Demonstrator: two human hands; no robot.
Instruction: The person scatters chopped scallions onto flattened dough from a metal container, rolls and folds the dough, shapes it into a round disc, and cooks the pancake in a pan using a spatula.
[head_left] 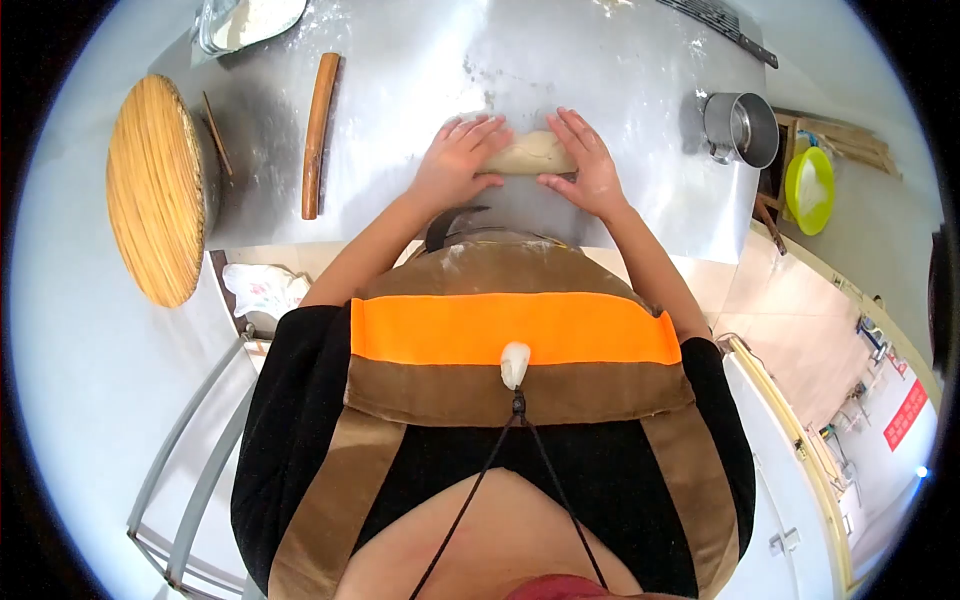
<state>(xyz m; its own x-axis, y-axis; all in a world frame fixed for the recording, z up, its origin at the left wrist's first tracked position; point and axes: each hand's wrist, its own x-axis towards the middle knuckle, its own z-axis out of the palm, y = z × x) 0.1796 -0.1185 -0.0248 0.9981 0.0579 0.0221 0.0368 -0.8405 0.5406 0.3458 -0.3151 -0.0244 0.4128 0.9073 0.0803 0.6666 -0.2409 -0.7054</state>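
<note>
A pale, thick roll of dough (528, 154) lies crosswise on the floured metal table (400, 110), near its front edge. My left hand (461, 163) rests on the dough's left end, its fingers spread and pointing away from me. On the right end lies my right hand (588, 167), palm down, with fingers stretched out and the thumb pointing inward. The middle of the dough shows between both hands. To the left of my left hand, a brown wooden rolling pin (319, 137) lies lengthwise on the table.
A round wooden lid (155, 190) and a thin stick (217, 134) are at the left. A flour container (250, 22) stands at the back left. At the right are a metal pot (741, 130) and a green bowl (809, 190). Dark utensils (725, 25) lie at the back right.
</note>
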